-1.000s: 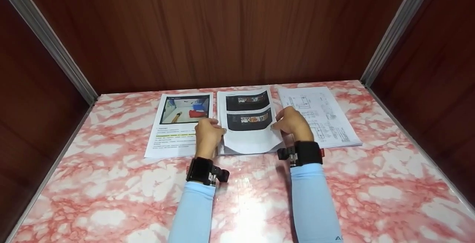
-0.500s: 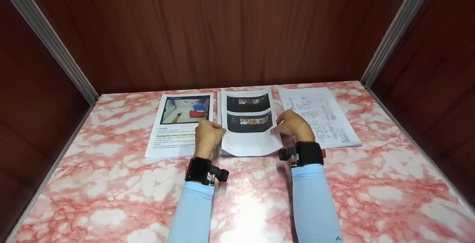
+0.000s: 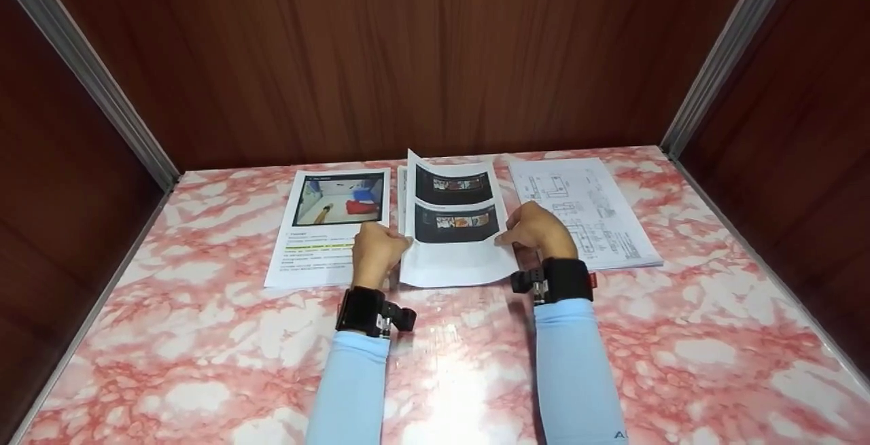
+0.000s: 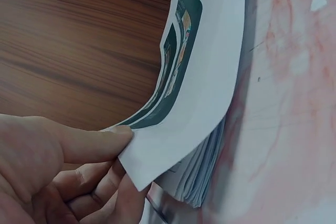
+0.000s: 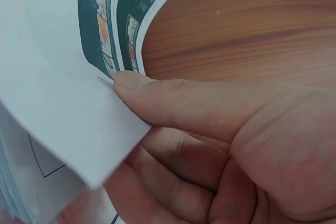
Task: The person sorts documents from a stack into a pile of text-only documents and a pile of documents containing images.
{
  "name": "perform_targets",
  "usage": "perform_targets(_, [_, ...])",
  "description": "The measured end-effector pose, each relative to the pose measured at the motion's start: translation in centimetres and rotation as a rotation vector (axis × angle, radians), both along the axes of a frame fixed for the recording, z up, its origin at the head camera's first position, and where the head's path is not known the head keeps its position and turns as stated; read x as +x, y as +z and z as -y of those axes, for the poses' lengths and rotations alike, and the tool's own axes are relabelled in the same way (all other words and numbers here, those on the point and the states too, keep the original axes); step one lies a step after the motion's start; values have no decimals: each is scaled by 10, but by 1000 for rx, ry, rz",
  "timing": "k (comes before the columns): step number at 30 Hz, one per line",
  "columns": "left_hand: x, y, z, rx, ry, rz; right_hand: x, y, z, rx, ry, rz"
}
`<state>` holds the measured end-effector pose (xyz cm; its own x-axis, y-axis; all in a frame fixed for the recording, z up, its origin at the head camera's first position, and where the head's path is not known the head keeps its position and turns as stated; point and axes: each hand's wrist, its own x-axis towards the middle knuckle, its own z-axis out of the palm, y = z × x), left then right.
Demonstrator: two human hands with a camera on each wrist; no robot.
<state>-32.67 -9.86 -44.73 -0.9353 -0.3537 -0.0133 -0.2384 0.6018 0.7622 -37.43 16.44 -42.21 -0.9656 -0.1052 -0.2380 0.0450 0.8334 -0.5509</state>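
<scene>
A printed sheet of paper (image 3: 455,261) with two dark picture blocks bows upward over the middle paper stack. My left hand (image 3: 379,248) pinches its left edge between thumb and fingers. On the opposite edge my right hand (image 3: 537,231) pinches the same sheet. In the left wrist view the sheet (image 4: 210,61) curves above the thick stack (image 4: 197,179), whose page edges fan out beneath. The left thumb (image 4: 100,142) lies on the sheet's face. From the right wrist view, the right thumb (image 5: 173,100) presses on the sheet near its edge, with the other fingers curled underneath.
Left of the middle stack lies a paper stack (image 3: 312,238) with a colour photo and a yellow highlighted line. Another stack (image 3: 612,221) with line drawings lies to the right. All rest on a red-and-white marbled table (image 3: 217,363), with brown wood panels (image 3: 435,58) around.
The sheet has shifted slightly left at its near end, and its far left corner now lifts up. My left hand has moved a little left; the right hand has barely moved.
</scene>
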Motion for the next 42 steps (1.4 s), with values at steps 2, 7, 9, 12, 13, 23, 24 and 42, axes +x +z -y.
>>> perform_targets(2, [0, 0, 2, 4, -5, -4, 0, 0, 0, -11, 5, 4])
perform_targets(7, [1, 0, 7, 28, -13, 23, 0, 1, -1, -82, -17, 9])
perform_targets(9, [1, -1, 8, 37, -18, 39, 0, 0, -2, -99, -30, 0])
perform_targets(12, [1, -1, 9, 44, -24, 56, 0, 0, -3, -91, -25, -14])
perform_targets(13, [1, -1, 9, 36, -22, 55, -1, 0, -3, -90, -24, -13])
perform_targets(23, [0, 3, 11, 10, -11, 14, 1, 6, -2, -171, -17, 3])
perform_targets(24, [1, 3, 11, 6, -12, 12, 2, 7, -1, -181, -17, 2])
perform_targets(42, [12, 30, 41, 28, -35, -61, 9, 23, 25, -325, -13, -83])
